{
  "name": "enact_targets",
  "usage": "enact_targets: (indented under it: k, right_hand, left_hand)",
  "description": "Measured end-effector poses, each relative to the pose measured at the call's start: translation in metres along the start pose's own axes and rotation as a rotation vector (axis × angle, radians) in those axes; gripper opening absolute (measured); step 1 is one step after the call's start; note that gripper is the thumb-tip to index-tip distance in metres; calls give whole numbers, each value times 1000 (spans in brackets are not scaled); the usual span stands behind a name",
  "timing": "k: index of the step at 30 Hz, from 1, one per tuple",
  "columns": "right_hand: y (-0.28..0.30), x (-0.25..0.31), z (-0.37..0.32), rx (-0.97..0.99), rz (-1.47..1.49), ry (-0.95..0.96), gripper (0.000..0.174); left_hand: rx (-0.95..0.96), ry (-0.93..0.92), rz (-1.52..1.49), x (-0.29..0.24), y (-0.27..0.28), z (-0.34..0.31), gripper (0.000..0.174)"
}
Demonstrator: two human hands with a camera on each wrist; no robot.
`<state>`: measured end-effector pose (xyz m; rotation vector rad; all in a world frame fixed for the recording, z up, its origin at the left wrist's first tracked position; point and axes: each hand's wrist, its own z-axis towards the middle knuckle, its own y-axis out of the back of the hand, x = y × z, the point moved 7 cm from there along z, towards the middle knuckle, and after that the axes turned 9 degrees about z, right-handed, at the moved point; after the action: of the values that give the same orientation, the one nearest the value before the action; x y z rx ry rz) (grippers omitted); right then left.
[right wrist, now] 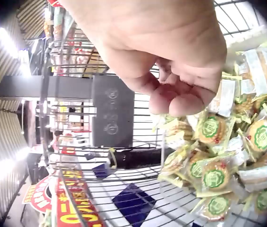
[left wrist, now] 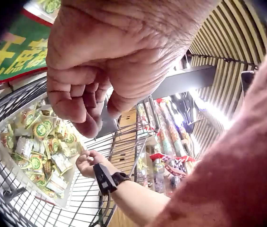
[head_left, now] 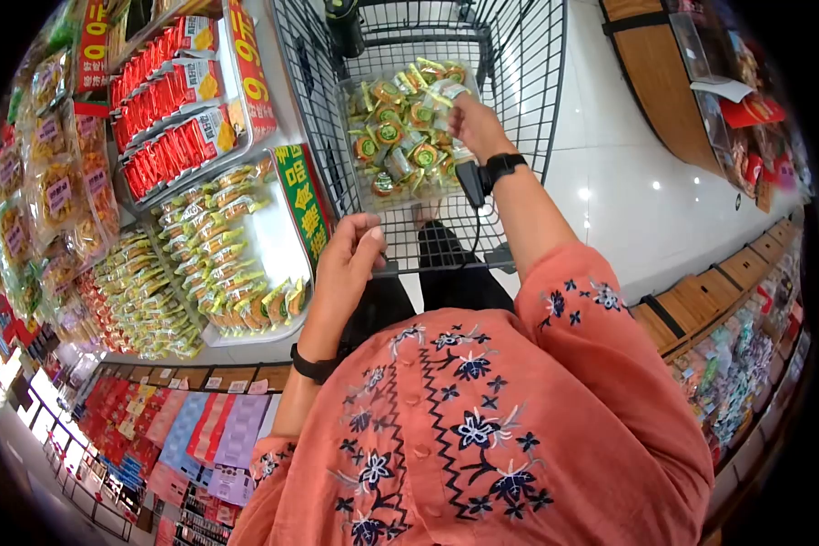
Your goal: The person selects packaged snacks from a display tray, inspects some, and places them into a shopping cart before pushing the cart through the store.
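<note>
A clear plastic tray (head_left: 366,196) full of individually wrapped round pastries (head_left: 389,127) with green round labels lies in a wire shopping cart (head_left: 541,100). My right hand (head_left: 475,123) hangs over the tray's right side, fingers loosely curled, fingertips close to the wrapped pastries. In the right wrist view, nothing shows between those fingers (right wrist: 183,101). My left hand (head_left: 350,247) hovers near the cart's near left corner, beside the display shelf. Its fingers are loosely bent and hold nothing in the left wrist view.
To the left, a display holds red snack packs (head_left: 177,150) and trays of yellow-wrapped pastries (head_left: 223,246), with a green sign (head_left: 300,196) along its edge. A black bottle (head_left: 344,27) stands at the cart's far left. Wooden shelving (head_left: 664,82) with goods lines the right across a white floor (head_left: 601,182).
</note>
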<state>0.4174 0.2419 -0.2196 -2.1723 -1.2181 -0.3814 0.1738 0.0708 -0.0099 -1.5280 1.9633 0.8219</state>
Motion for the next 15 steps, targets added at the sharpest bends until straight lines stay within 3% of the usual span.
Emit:
enact_targets:
  k: [3, 6, 11, 15]
  right_hand:
    - [-40, 22, -67, 168, -142, 54, 16]
    - [-73, 33, -127, 281, -211, 42, 17]
    - [-119, 28, -203, 411, -382, -3, 19]
    - [-153, 11, -258, 538, -405, -94, 20]
  left_hand:
    - [-102, -178, 12, -27, 9, 7, 30]
    - [-301, -465, 333, -59, 26, 5, 35]
    - [-531, -794, 700, -96, 37, -26, 58]
    - [-444, -806, 696, -89, 47, -43, 56]
